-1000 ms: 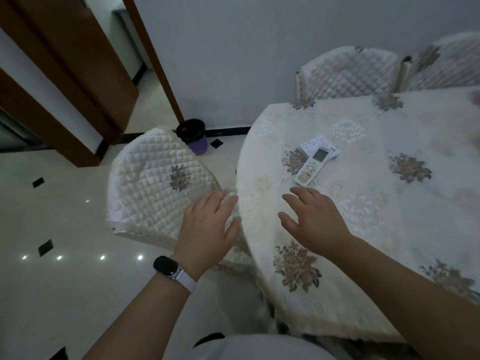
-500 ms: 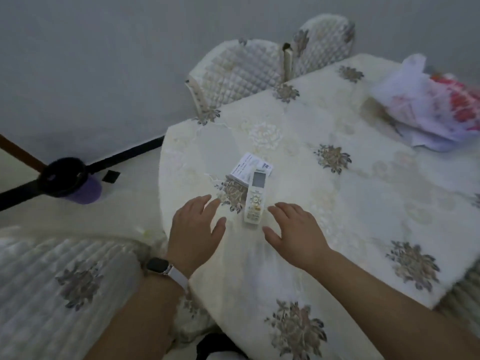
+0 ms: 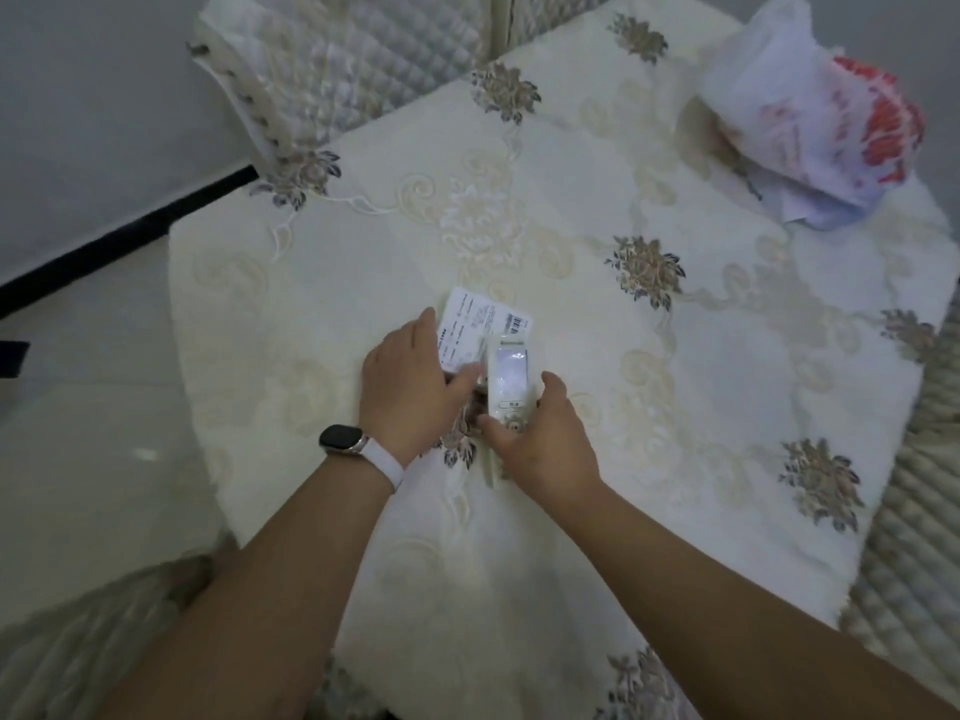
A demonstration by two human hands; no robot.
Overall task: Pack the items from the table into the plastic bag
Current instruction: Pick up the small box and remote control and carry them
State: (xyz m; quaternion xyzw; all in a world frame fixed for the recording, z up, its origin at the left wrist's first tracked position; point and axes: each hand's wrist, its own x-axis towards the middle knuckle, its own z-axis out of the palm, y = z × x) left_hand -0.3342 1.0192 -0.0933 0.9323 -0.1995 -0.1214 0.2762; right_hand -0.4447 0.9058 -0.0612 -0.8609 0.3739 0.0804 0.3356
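Nearest the camera, two bare forearms reach up over the round table (image 3: pixel 363 262), which is covered with a cream cloth embroidered with brown flowers. A quilted chair (image 3: pixel 78 652) shows at the lower left and another (image 3: pixel 919 553) at the right edge. The left wrist wears a dark smartwatch (image 3: pixel 343 440) on a white band. Just beyond it, the left hand (image 3: pixel 405 387) lies palm down with its fingers fairly straight on the near part of a white printed slip (image 3: pixel 483 317), the thumb stretched towards the remote; it curls round nothing. Just beside it, the right hand (image 3: pixel 540 444) grips the white remote control (image 3: pixel 509 376) by its lower half, thumb on its left side and fingers wrapped over its right, the pale screen end pointing away. The remote overlaps the slip's right part. Well apart from both, at the table's far right, lies the crumpled plastic bag (image 3: pixel 810 116), white with red print. Behind the far edge stands a third quilted chair (image 3: pixel 332 70).
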